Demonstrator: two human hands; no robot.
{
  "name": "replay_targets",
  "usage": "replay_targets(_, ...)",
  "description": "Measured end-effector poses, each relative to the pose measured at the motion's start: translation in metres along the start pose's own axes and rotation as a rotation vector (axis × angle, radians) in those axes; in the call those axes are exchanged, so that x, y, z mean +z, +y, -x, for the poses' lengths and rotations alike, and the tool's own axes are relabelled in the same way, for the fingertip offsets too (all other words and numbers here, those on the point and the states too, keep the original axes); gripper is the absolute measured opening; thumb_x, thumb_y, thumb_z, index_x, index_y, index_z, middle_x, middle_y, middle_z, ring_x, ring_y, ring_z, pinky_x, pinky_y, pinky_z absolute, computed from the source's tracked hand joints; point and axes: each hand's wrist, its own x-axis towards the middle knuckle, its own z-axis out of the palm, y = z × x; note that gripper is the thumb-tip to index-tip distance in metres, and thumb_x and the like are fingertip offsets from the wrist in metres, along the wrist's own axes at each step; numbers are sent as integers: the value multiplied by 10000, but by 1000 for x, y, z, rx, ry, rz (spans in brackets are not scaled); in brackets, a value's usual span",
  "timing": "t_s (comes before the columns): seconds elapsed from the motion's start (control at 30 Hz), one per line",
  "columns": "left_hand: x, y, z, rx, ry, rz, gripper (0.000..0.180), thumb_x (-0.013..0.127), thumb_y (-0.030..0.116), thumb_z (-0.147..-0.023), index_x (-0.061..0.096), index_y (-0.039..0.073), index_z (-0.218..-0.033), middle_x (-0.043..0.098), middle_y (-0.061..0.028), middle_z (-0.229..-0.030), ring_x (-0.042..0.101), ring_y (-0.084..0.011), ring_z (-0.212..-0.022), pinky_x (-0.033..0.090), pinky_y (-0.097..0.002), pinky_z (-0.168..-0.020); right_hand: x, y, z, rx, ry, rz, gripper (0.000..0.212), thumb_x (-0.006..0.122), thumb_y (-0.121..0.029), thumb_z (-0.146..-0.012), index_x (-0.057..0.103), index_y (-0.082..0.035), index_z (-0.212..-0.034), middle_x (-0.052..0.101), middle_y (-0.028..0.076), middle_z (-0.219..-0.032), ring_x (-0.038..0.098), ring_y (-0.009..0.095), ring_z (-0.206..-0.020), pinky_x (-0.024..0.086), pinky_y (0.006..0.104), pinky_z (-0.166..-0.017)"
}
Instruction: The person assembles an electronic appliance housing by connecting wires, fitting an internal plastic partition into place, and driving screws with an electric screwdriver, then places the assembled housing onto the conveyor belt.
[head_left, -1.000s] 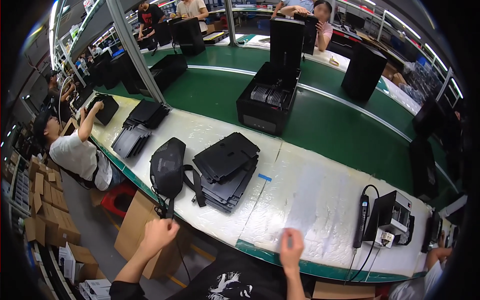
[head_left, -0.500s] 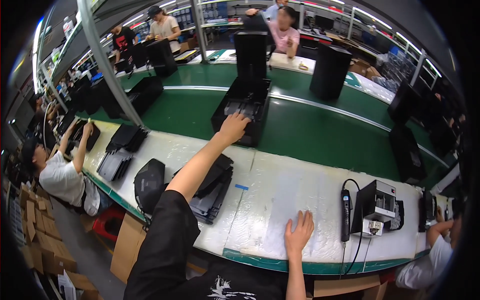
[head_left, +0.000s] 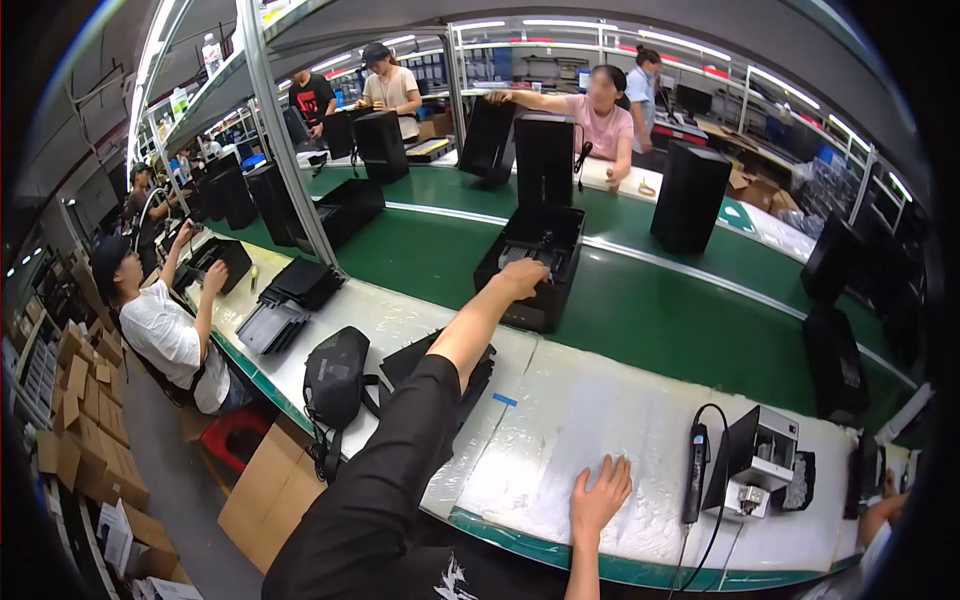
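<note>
My left hand (head_left: 523,277) reaches across the table into an open black case (head_left: 542,318) lying on the green conveyor. Its fingers bend down over the grey metal parts (head_left: 520,250) inside; the fingertips are hidden, so I cannot tell whether they grip anything. My right hand (head_left: 600,497) lies flat and empty on the white padded tabletop (head_left: 560,400), fingers stretched. To its right stand a black electric screwdriver (head_left: 697,470) with a cable and a small box-shaped machine (head_left: 765,450). Under my left forearm is a stack of black panels (head_left: 470,385).
A black bag (head_left: 338,375) sits left of my arm, near more stacked panels (head_left: 275,325). Black towers stand along the green conveyor (head_left: 640,310). A metal post (head_left: 290,150) rises at the left. A co-worker in pink (head_left: 605,125) holds a black case (head_left: 487,140) across the conveyor.
My left hand has gone a little further into the case, its fingers bending down. The view has shifted. Across the conveyor, the co-worker's black case has come down. My right hand stays on the table.
</note>
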Motion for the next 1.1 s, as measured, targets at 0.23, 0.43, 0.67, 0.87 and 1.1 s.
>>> replay_targets(0.23, -41, 50, -37, 132, 2, 34, 313, 724, 157, -636, 650, 68, -927, 648, -134, -942, 604, -326, -936, 494, -424, -792, -4, -5, -7, -25, 39, -20, 387, 596, -165, -776, 567, 43, -1102, 499, 250, -1221, 430, 385, -1196, 333, 483, -995)
replay_targets(0.43, -57, 135, 24, 304, -93, 126, 271, 638, 154, -626, 673, 93, -887, 665, -124, -885, 629, -326, -867, 504, -435, -731, -4, -2, -6, 52, 36, -63, 377, 564, -180, -825, 553, 32, -1137, 508, 233, -1229, 430, 372, -1198, 320, 455, -1009)
replay_targets(0.67, -56, 224, 139, 500, -106, 365, 257, 637, 38, -640, 625, -7, -893, 611, -153, -874, 614, -344, -819, 510, -419, -701, -26, 3, -7, 482, 102, -773, 388, 407, -243, -966, 503, 45, -1206, 529, 187, -1236, 481, 296, -1176, 341, 364, -1005)
replay_targets(0.87, -42, 265, 229, 464, -28, 533, 245, 631, 38, -667, 635, 37, -912, 579, -103, -812, 591, -282, -787, 503, -394, -653, -14, 26, -17, 509, 76, -1290, 466, 327, -314, -985, 460, 19, -1282, 511, 161, -1272, 476, 249, -1191, 358, 371, -991)
replay_targets(1.1, -25, 306, 293, 337, 226, 841, 164, 637, 80, -763, 631, 69, -927, 574, -55, -877, 570, -225, -831, 452, -338, -720, -82, 19, -55, 198, 182, -914, 321, 437, -166, -960, 523, 38, -1192, 583, 129, -1123, 557, 209, -1031, 439, 342, -901)
